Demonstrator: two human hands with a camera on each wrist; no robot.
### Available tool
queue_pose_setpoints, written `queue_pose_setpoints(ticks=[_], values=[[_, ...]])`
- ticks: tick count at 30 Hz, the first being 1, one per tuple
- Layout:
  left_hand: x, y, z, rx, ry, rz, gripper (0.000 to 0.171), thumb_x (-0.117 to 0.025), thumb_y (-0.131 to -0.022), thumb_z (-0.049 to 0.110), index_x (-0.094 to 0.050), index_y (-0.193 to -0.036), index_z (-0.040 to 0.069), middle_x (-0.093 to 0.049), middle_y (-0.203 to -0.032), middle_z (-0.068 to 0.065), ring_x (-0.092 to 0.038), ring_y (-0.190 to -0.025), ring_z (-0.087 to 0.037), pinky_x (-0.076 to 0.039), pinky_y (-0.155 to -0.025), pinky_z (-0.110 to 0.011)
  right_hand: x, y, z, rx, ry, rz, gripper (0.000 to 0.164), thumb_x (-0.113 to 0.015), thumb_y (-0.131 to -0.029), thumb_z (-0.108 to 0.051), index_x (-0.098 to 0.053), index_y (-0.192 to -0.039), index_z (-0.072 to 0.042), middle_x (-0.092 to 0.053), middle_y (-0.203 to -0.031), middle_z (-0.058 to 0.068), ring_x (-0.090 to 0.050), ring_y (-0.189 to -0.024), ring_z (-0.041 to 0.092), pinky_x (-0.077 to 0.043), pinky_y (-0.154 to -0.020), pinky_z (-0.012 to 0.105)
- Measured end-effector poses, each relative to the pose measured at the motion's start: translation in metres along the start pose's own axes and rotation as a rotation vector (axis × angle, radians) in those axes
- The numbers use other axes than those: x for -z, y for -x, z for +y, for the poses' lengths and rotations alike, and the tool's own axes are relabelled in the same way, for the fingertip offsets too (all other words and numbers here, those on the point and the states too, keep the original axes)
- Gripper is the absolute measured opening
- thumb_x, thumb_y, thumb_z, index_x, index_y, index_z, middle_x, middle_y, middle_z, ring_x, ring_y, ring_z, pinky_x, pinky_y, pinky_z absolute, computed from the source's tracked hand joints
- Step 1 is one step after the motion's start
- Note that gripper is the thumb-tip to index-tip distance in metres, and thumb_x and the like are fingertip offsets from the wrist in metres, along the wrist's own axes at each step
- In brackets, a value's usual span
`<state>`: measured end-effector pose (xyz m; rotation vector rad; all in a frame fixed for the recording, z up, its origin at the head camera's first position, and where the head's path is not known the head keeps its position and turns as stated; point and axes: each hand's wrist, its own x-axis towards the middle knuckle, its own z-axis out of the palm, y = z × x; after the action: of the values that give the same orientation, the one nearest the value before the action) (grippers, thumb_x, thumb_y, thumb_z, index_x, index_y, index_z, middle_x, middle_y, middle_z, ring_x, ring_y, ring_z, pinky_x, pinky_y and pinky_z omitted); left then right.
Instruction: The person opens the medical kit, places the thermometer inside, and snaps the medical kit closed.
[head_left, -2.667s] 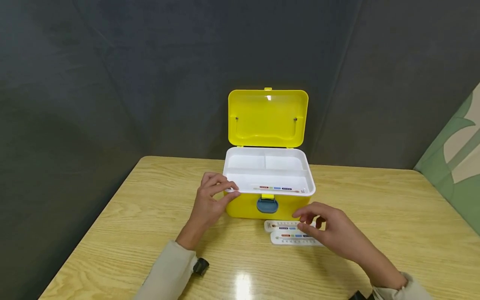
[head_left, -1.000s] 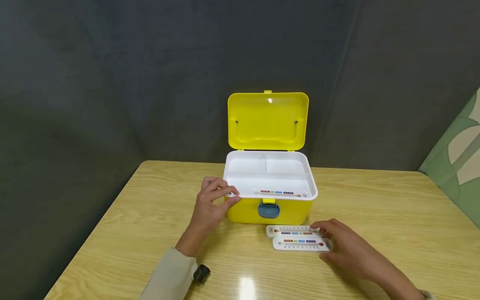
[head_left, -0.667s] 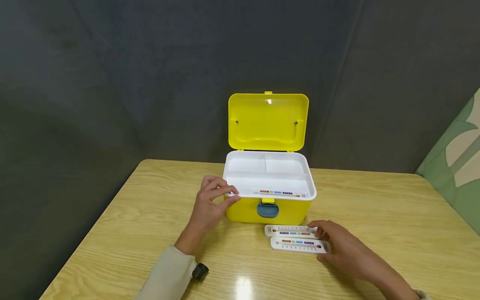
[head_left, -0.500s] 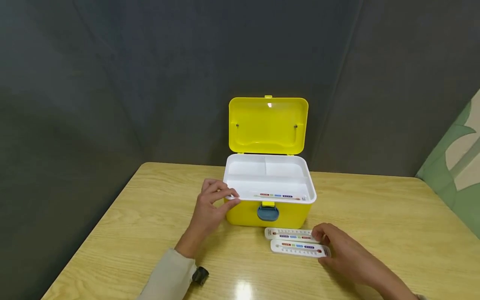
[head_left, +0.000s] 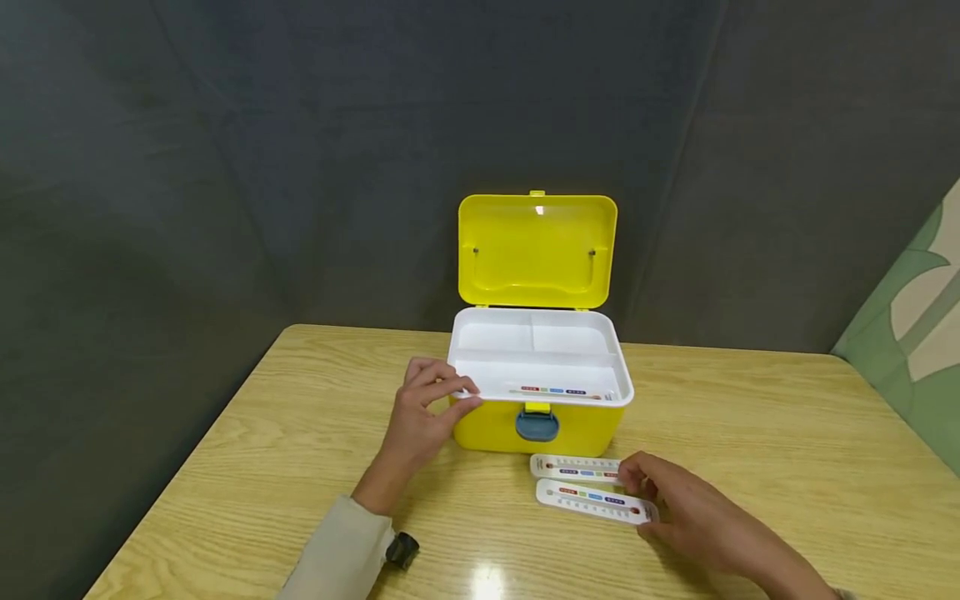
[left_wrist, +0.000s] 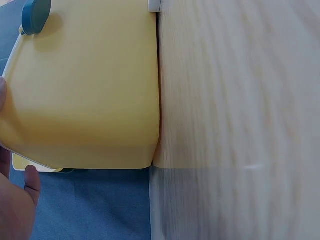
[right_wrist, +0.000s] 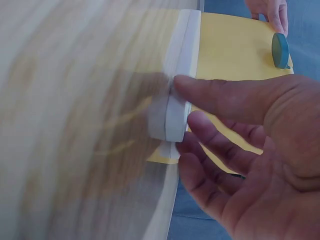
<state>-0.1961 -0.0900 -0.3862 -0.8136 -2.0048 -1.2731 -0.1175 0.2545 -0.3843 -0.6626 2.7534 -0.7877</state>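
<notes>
A yellow storage box (head_left: 491, 429) stands with its lid (head_left: 537, 250) raised and its grey latch (head_left: 537, 427) hanging at the front. My left hand (head_left: 423, 417) pinches the front left corner of the rim. In the front compartment of the white inner tray (head_left: 498, 358) lies a white thermometer (head_left: 562, 393). Two more flat white thermometers lie before the box: a far one (head_left: 573, 468) and a near one (head_left: 596, 502), set slightly askew. My right hand (head_left: 697, 521) holds the near one at its right end, thumb on the near edge (right_wrist: 177, 117), fingers curled at the other side.
The wooden table (head_left: 300, 400) runs up to a dark cloth backdrop (head_left: 360, 183) behind the box. A green leaf-patterned surface (head_left: 907, 333) is at the far right. The tray's two back compartments hold nothing.
My right hand has come down round the thermometers' right ends. The near thermometer has swung its right end toward me, opening a gap from the far one. My left hand stays at the rim.
</notes>
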Motion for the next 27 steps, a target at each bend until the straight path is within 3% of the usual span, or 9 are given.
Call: queue_pose_setpoints(ticks=[3, 8, 15, 22, 27], values=[[0.0, 0.0008, 0.0002, 0.006, 0.005, 0.001, 0.012, -0.082, -0.078, 0.004, -0.077, -0.086, 0.011, -0.059, -0.083, 0.001, -0.046, -0.098, -0.02, -0.042, -0.084, -0.031, 0.0005, 0.0003, 0.0003, 0.001, 0.004, -0.03, 0.048, -0.085, -0.078, -0.018, -0.055, -0.116, -0.021, -0.059, -0.105, -0.009, -0.051, -0.09, 0.004, -0.046, -0.076, 0.019], [-0.0003, 0.0013, 0.0002, 0.014, 0.003, -0.008, 0.011, -0.081, -0.079, 0.006, -0.077, -0.087, 0.012, -0.06, -0.084, 0.001, -0.046, -0.098, -0.02, -0.042, -0.084, -0.031, -0.0006, 0.0023, 0.0006, 0.014, 0.104, -0.071, 0.05, -0.082, -0.081, -0.019, -0.059, -0.123, -0.029, -0.06, -0.118, -0.011, -0.052, -0.098, 0.006, -0.05, -0.085, 0.021], [0.0009, -0.0001, 0.0001, -0.007, -0.014, 0.004, 0.012, -0.081, -0.079, 0.005, -0.077, -0.087, 0.013, -0.059, -0.084, 0.001, -0.046, -0.097, -0.02, -0.042, -0.083, -0.031, -0.0025, 0.0033, 0.0011, 0.13, 0.176, -0.014, 0.054, -0.081, -0.08, -0.012, -0.059, -0.127, -0.028, -0.059, -0.12, -0.008, -0.052, -0.1, 0.007, -0.051, -0.086, 0.024], [0.0017, -0.0006, 0.001, 0.011, -0.011, -0.005, 0.011, -0.082, -0.079, 0.006, -0.077, -0.086, 0.013, -0.059, -0.085, 0.001, -0.046, -0.098, -0.019, -0.042, -0.085, -0.03, -0.0026, 0.0031, -0.0002, 0.094, 0.137, -0.034, 0.044, -0.076, -0.086, -0.037, -0.058, -0.126, -0.032, -0.057, -0.113, -0.014, -0.049, -0.097, 0.002, -0.049, -0.082, 0.024], [0.002, -0.0009, 0.0035, 0.037, -0.013, -0.01, 0.009, -0.082, -0.079, 0.008, -0.077, -0.086, 0.012, -0.058, -0.085, 0.002, -0.045, -0.099, -0.019, -0.042, -0.085, -0.03, -0.0041, 0.0027, -0.002, 0.071, 0.152, -0.038, 0.042, -0.075, -0.086, -0.038, -0.058, -0.125, -0.033, -0.056, -0.112, -0.016, -0.049, -0.097, 0.003, -0.049, -0.083, 0.026]])
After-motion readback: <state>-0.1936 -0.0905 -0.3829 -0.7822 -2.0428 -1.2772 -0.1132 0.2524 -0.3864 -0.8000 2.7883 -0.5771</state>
